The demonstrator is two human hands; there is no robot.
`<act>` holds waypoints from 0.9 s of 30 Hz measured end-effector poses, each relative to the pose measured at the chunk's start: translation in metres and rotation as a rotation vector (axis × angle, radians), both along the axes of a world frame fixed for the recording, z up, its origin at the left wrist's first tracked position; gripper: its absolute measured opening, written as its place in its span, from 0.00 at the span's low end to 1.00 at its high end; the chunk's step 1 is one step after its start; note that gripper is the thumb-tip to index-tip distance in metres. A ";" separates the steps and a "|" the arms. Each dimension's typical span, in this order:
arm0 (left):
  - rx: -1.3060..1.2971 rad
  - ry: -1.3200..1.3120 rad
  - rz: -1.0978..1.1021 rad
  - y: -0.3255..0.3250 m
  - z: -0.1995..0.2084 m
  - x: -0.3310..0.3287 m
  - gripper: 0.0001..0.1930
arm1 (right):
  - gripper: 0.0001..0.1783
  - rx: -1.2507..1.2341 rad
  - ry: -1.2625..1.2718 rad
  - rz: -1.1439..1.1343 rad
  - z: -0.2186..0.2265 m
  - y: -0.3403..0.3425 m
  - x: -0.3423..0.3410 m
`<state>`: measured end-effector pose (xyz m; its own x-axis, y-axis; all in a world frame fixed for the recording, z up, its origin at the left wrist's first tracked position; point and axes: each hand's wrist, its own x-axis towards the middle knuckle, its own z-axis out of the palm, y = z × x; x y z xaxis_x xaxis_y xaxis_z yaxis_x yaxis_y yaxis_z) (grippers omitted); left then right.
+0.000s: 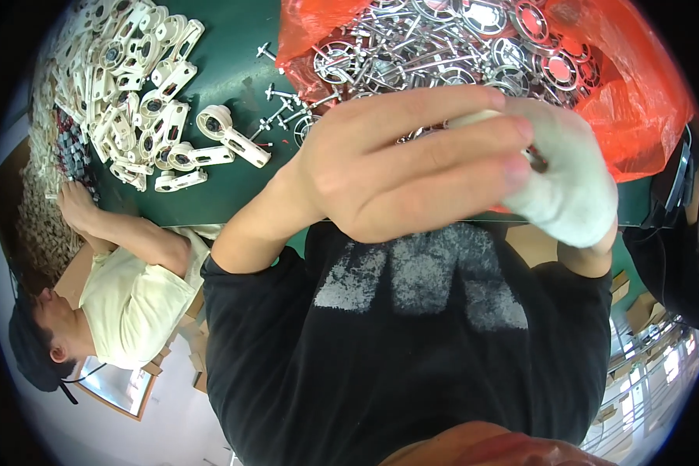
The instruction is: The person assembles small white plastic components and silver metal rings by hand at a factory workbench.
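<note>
The left hand [412, 167], bare, was held close to the camera with its fingers [443, 147] stretched long and flat toward the right, laid across the right hand [571, 182]. That right hand wore a white knitted cloth glove, soft and slightly fuzzy, its fingers curled inward; a sliver of metal showed where the two hands met, but whether either was grasping a part could not be told, since the left fingers hid the contact.

Just beyond the hands lay a crinkled orange plastic bag [637, 93], glossy and open, spilling a tangle of round metal wheel parts [458, 39], silvery spoked discs with thin pins, some with red centres. A few loose metal pins [279, 113] lay scattered on the dark green worktop [233, 46] to the left of the bag.

Farther left sat a heap of cream plastic arms [144, 85], smooth moulded pieces with a ring at one end and a flat slotted bar at the other; one such cream piece [229, 133] lay apart, nearer the middle.

At the left edge, another person in a pale yellow shirt [136, 299] rested a hand [78, 206] at the rim of the worktop beside the heap.
</note>
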<state>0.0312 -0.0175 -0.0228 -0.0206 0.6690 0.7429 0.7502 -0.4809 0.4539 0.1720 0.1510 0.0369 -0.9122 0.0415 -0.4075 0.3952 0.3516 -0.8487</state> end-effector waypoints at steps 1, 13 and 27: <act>0.045 0.033 0.006 0.005 -0.001 0.003 0.38 | 0.18 -0.060 -0.055 -0.056 -0.004 -0.006 -0.002; -0.240 -0.607 -0.241 0.009 -0.001 0.000 0.21 | 0.18 0.617 0.545 -0.013 -0.041 -0.025 0.011; -0.411 -1.025 0.735 -0.049 0.044 -0.266 0.19 | 0.16 0.372 0.577 -0.059 -0.034 -0.024 0.000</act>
